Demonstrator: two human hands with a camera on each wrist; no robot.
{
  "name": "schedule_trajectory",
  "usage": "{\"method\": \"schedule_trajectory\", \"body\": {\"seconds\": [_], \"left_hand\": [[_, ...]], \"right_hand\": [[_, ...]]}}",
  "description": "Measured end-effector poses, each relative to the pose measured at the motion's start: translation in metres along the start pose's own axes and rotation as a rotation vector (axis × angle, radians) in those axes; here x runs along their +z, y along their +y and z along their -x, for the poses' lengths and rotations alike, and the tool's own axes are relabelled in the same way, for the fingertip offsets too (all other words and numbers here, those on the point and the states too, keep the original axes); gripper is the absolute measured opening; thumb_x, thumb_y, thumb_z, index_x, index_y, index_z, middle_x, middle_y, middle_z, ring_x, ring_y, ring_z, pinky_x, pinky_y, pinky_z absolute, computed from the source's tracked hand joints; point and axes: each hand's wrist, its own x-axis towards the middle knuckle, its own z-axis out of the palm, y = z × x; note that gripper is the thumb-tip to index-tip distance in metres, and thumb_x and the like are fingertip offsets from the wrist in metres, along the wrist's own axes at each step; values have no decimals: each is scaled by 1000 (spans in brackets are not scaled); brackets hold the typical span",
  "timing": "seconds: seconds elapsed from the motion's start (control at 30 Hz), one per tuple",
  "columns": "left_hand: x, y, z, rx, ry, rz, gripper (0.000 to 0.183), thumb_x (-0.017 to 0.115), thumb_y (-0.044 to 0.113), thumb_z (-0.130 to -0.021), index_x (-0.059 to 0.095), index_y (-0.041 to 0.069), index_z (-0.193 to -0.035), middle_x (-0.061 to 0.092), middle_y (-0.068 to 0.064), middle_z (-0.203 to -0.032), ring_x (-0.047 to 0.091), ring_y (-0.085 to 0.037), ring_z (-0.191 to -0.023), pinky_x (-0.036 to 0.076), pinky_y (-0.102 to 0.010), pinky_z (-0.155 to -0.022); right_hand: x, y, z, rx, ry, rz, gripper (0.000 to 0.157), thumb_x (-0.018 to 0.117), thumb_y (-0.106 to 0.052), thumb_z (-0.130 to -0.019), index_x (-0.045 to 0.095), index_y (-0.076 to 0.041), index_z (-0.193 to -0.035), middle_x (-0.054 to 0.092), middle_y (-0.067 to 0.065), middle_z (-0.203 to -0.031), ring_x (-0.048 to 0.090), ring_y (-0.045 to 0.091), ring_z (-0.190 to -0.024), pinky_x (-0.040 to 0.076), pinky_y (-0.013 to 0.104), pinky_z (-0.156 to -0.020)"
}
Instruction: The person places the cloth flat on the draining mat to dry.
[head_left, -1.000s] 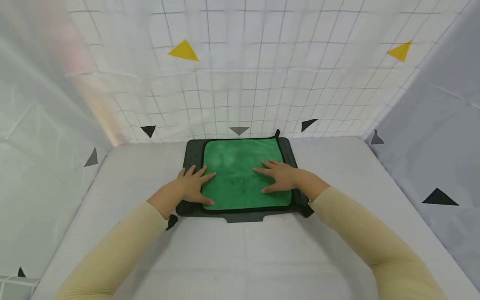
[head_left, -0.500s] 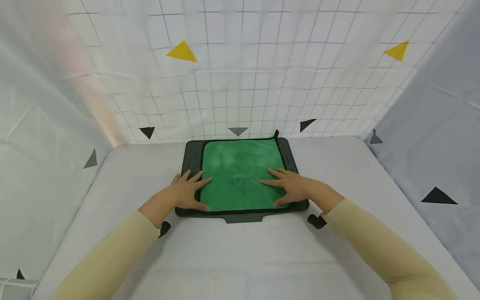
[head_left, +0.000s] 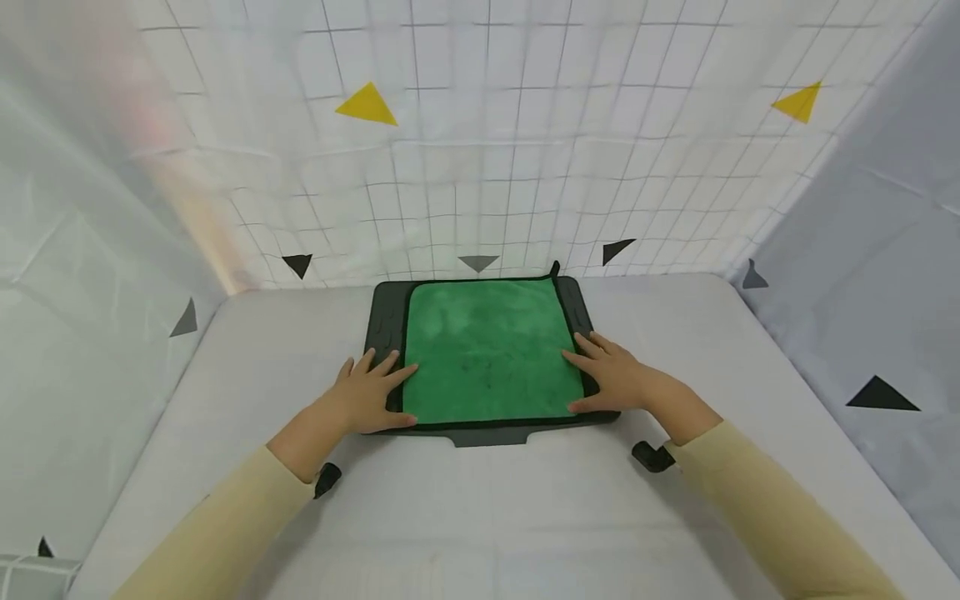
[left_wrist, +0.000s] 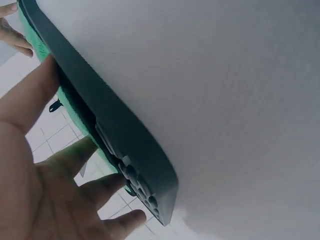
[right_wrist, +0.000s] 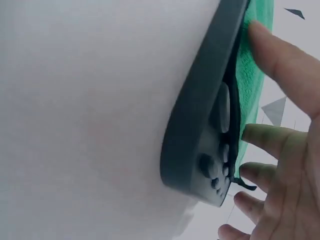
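A green cloth (head_left: 487,350) with black edging lies flat on a dark grey board (head_left: 491,437), with a small black loop (head_left: 555,268) at its far right corner. Spread fingers of my left hand (head_left: 362,400) lie over the left edge of cloth and board. On the opposite side, my right hand (head_left: 618,383) has its fingers spread at the cloth's right edge. The left wrist view shows the thumb and fingertips along the cloth's edge, by the board's raised bumps (left_wrist: 137,182). In the right wrist view the thumb is at the green cloth (right_wrist: 247,75), and nothing is gripped.
The board lies on a white-covered table (head_left: 487,517), near a white back sheet (head_left: 487,167) with a grid of lines. Sheets also hang at left and right. Yellow, black and grey triangles mark them. Black wrist pieces (head_left: 654,457) show under the sleeves.
My right hand has moved right, from over the cloth to its right edge. My left hand has shifted slightly left and nearer. Cloth and board look unmoved.
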Motion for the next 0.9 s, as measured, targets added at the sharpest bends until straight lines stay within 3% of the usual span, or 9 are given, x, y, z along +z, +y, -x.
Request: {"method": "schedule_trajectory", "body": {"seconds": [0.3,0.6,0.9], "left_hand": [[7,1,4,-37,14,-10,85,52,68,-79,25,27,-147,14,-15,-152,6,-45,-137,7,-63,-105],[8,2,11,-47,54,-8,84,52,67,-80,28,20,-146,11,-18,-152,6,-46,-136,8,-63,-105],[13,-18,23,-58,162,69,77,50,62,-84,33,18,-144,12,-17,-152,3,-43,-137,4,-61,-106]], "right_hand": [[9,4,10,59,26,-71,94,61,-66,-74,28,-15,-146,12,19,-152,5,45,-136,22,67,-98],[10,7,18,94,38,-105,92,59,-65,-76,27,-15,-146,11,19,-152,4,43,-137,20,66,-99],[-6,10,35,115,100,-231,79,57,-55,-84,32,-11,-144,13,18,-152,2,41,-137,15,64,-102]]}}
